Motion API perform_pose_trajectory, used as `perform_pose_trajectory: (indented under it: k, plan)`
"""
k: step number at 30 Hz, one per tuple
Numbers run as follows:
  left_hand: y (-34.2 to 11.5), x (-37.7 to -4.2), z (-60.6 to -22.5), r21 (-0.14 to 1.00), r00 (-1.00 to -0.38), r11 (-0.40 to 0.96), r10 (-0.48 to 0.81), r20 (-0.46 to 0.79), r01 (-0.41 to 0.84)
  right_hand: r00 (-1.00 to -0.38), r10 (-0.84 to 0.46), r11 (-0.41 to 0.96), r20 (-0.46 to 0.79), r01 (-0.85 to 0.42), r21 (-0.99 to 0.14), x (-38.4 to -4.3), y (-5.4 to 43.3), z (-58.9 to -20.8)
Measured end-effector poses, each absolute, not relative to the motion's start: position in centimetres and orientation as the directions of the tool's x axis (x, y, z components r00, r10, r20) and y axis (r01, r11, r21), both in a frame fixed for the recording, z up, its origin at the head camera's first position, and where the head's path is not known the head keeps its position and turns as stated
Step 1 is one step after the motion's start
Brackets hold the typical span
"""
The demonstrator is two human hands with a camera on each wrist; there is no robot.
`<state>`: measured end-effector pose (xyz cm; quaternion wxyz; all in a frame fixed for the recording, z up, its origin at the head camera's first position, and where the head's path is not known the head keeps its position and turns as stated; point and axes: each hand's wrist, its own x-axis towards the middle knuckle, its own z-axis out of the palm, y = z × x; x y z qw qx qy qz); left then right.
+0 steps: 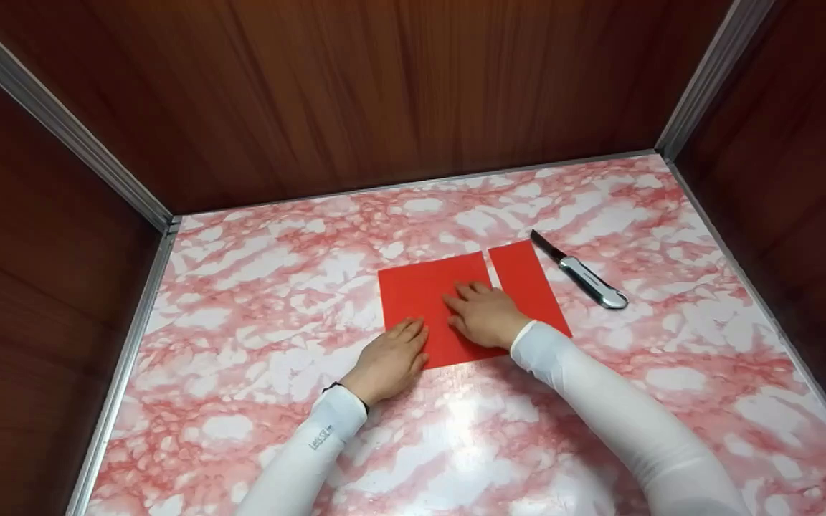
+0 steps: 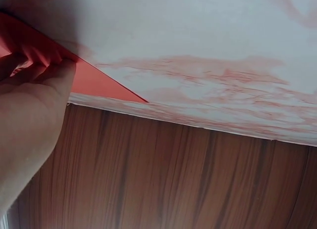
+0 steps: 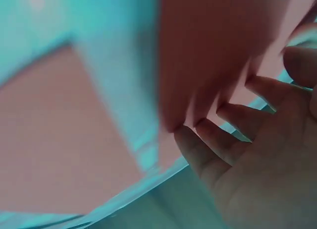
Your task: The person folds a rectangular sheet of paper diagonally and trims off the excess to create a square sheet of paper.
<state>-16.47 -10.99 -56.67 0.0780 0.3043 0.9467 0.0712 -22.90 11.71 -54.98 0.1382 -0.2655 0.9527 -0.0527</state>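
A red sheet of paper [image 1: 420, 294] lies flat on the marbled tabletop. Beside it on the right is a narrower red paper strip [image 1: 528, 287], with a thin slanting gap between the two. My left hand [image 1: 389, 362] rests on the sheet's lower left edge, fingertips on the paper. Spread fingers of my right hand [image 1: 488, 315] touch the sheet near its right edge, while the wrist lies across the gap. In the right wrist view the fingertips meet the sheet [image 3: 213, 40], and the strip [image 3: 64, 140] shows to the left.
A knife [image 1: 585, 276] with a dark blade and a grey and black handle lies right of the strip, blade pointing to the back left. Brown wood-grain panels [image 1: 384, 93] with metal edging [image 1: 133, 287] enclose the pink and white tabletop [image 1: 277, 287] at the back and sides.
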Motion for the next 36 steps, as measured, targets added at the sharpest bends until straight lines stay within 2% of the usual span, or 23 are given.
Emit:
perform_pose_trajectory:
  k: [6, 10, 16, 25, 36]
  plan:
    - [-11.0, -16.3, -56.6, 0.206, -0.801, 0.801, 0.589, -0.106, 0.562, -0.874, -0.404, 0.912, -0.272, -0.362, -0.193, -25.9, 13.1, -55.2]
    - [-11.0, -15.9, -56.4, 0.208, -0.805, 0.811, 0.577, -0.134, 0.547, -0.887, -0.369, 0.926, -0.276, -0.328, -0.184, -26.9, 13.5, -55.4]
    - [-11.7, -14.1, -55.8, 0.195, -0.815, 0.832, 0.551, -0.178, 0.519, -0.886, -0.369, 0.926, -0.282, -0.325, -0.191, -27.2, 13.4, -55.7]
    - [-12.9, -10.7, -54.5, 0.081, -0.805, 0.831, 0.554, -0.213, 0.551, -0.876, -0.375, 0.924, -0.302, -0.326, -0.201, -27.2, 13.4, -55.7]
    - [-12.7, -10.8, -54.3, 0.136, -0.812, 0.858, 0.513, -0.279, 0.495, -0.879, -0.384, 0.92, -0.285, -0.337, -0.199, -27.4, 14.2, -56.4]
